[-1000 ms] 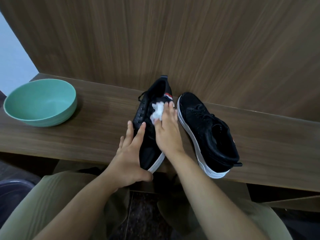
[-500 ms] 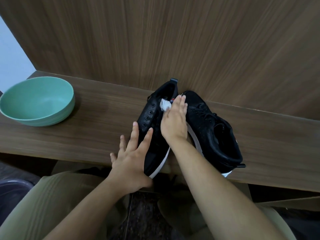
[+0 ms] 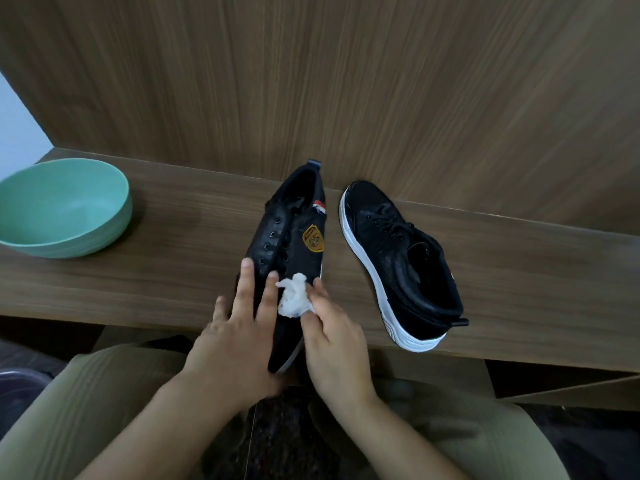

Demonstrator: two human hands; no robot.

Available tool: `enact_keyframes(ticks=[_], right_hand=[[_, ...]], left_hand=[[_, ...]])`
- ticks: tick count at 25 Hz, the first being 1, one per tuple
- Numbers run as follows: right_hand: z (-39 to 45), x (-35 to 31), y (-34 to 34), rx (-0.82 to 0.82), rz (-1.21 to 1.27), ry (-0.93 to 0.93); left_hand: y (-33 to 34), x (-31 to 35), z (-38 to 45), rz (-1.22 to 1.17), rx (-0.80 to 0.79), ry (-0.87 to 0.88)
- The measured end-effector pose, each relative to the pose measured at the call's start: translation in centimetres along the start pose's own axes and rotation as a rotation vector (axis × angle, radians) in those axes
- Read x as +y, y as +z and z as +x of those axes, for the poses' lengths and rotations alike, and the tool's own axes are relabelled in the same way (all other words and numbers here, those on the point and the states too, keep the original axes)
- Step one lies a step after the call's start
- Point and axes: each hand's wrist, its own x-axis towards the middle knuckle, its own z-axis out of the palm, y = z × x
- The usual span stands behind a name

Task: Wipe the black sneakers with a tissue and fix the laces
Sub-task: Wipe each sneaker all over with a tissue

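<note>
Wooden shelf point(image 3: 156, 271): tissue point(image 3: 292, 299) now nearer the toe (was heelward).

two sneakers lie on the shelf point(image 3: 173, 271) before me. my left hand point(image 3: 239, 327) rests on the toe of the left sneaker point(image 3: 294, 237); my right hand point(image 3: 332, 341) presses a tissue point(image 3: 292, 299) there. the other sneaker point(image 3: 398, 258) lies apart to its right. a bowl point(image 3: 62, 209) sits far left, a wall panel point(image 3: 346, 81) behind.

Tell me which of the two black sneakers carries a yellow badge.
The smooth black sneaker under both hands, left of the textured black sneaker with a thick white sole, which shows no badge.
</note>
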Motion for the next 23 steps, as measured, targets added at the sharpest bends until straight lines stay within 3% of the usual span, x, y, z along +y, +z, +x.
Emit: enact_keyframes(ticks=[2,3,6,9,12,15,17,20,23], right_hand=[[1.0,-0.7,-0.8,0.006,0.107,0.039],[1.8,-0.7,-1.1,0.028,0.161,0.057],[3.9,0.0,-2.1,0.143,0.404,0.078],[5.1,1.3,-2.2,0.199,0.608,0.148],[5.1,1.5,-0.7,0.207,0.621,0.145],[6.5,0.3,1.9,-0.014,0.506,0.020],[9.2,-0.7,2.5,-0.086,0.520,0.020],[15.1,-1.8,1.7,-0.040,0.649,0.114],[18.0,-2.6,1.6,-0.021,0.521,0.079]], left_hand=[[-1.9,0.2,-1.0,0.108,-0.148,-0.068],[-3.1,0.5,-1.1,0.177,-0.145,-0.099],[-5.8,1.2,1.7,0.224,0.151,-0.081],[-6.2,0.6,6.2,0.042,0.435,-0.022],[-4.4,-0.4,8.9,-0.104,0.517,-0.006],[-3.5,-0.7,9.6,-0.326,0.610,0.062],[-3.6,-0.7,9.7,-0.455,0.625,0.104],[-3.7,-1.3,9.7,-0.603,0.575,0.143],[-3.9,-1.6,9.6,-0.694,0.570,0.132]])
